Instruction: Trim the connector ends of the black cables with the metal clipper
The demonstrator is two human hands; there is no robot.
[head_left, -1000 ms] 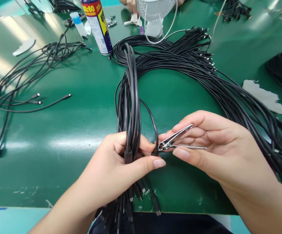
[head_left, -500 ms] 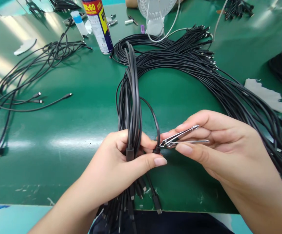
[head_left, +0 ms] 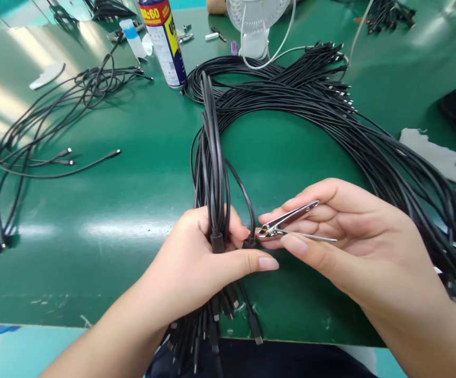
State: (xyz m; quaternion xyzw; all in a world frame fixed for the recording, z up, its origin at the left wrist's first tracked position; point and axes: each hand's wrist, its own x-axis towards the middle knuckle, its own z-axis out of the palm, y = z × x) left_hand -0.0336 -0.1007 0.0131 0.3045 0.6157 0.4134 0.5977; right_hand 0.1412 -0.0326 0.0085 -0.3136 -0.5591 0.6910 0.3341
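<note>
My left hand (head_left: 208, 257) is closed around a bundle of black USB cables (head_left: 214, 173), near the table's front edge. One cable's moulded collar (head_left: 249, 242) stands apart from the bundle, by the left index fingertip. Below the hand, several cable ends with metal plugs (head_left: 256, 331) hang down. In my right hand (head_left: 354, 236) is a silver nail clipper (head_left: 291, 223), held between thumb and fingers with its lever raised. The clipper's jaws sit just right of the separate cable's collar; whether they touch it I cannot tell.
Behind the hands, a large loop of black cables (head_left: 291, 97) spreads across the green table (head_left: 145, 194). At left lies a looser cable tangle (head_left: 54, 126). A spray can (head_left: 165, 47), a blue-capped bottle (head_left: 133, 39) and a white fan (head_left: 256, 21) stand at the back. Torn paper (head_left: 435, 155) lies right.
The clipper's jaws have drawn slightly away from the cable collar, and its lower lever now slants more. My left thumb has shifted a little right. The whole view has moved slightly.
</note>
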